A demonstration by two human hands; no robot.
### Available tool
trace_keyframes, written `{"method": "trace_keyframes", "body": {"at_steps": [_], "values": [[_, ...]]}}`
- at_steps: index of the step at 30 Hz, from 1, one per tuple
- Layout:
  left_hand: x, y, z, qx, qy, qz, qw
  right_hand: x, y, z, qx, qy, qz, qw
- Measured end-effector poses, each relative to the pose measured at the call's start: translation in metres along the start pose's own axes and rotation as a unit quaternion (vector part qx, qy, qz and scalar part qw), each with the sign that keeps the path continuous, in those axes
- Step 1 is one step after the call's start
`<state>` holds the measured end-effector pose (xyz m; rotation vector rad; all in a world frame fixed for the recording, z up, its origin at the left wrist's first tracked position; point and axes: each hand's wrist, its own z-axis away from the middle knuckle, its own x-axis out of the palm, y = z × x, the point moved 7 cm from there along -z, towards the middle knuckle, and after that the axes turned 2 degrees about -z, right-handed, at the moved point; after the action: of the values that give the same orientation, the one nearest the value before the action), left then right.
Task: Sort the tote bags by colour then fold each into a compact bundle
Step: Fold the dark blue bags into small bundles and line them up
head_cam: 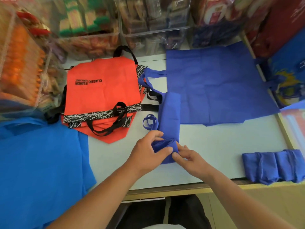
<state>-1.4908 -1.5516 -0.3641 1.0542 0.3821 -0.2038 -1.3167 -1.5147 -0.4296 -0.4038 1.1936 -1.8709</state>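
A royal blue tote bag, folded into a narrow strip, lies on the white counter in the middle, its near end rolled up. My left hand grips that roll from the left. My right hand pinches it from the right. The bag's handle loop lies loose beside the strip. A flat stack of royal blue bags lies behind. Several folded royal blue bundles sit in a row at the right edge. Orange bags with black handles are stacked at the left. Lighter blue bags lie at the near left.
Clear plastic bins of packaged snacks line the back and left of the counter. Printed red and blue bags stand at the far right. The counter's front edge runs just beyond my forearms.
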Motion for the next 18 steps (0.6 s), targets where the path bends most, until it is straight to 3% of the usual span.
{"method": "trace_keyframes", "body": {"at_steps": [3,5,10,14,18], "values": [[0.007,-0.017,-0.009,-0.026,-0.006,-0.003,1.0,-0.006,-0.003,0.008,0.049,0.036,-0.068,0.996],[0.017,-0.024,-0.013,-0.047,-0.04,-0.007,0.998,-0.015,-0.004,0.009,0.074,0.102,-0.101,0.987],[0.034,-0.025,-0.018,-0.041,-0.078,-0.146,0.985,-0.035,-0.008,0.006,0.109,0.249,0.044,0.961],[0.033,-0.021,-0.033,-0.043,-0.025,-0.24,0.969,-0.041,-0.017,-0.005,0.1,0.29,0.09,0.947],[0.036,-0.016,-0.051,-0.058,-0.002,-0.278,0.959,-0.048,-0.011,-0.027,0.108,0.267,0.098,0.952]]}}
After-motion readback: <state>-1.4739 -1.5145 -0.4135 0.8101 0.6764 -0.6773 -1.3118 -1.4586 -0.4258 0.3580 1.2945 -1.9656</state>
